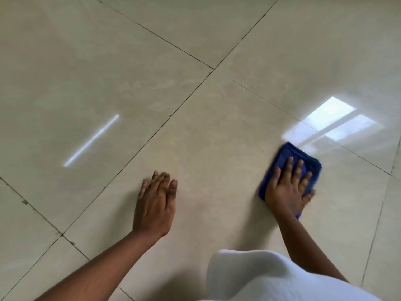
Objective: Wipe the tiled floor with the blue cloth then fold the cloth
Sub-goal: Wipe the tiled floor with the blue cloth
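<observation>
I was mid-wipe, my right hand (288,190) spread flat on the bunched blue cloth (308,164), my left hand (155,205) open on the tiled floor (195,127), the folding not yet begun.

Head view, close, looking steeply down at tiled floor (195,131).

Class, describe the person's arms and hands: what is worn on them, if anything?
Both forearms are bare, with no sleeves in view. The left hand and right hand have no gloves, rings, watch or bracelets. A white garment shows at the bottom edge.
</observation>
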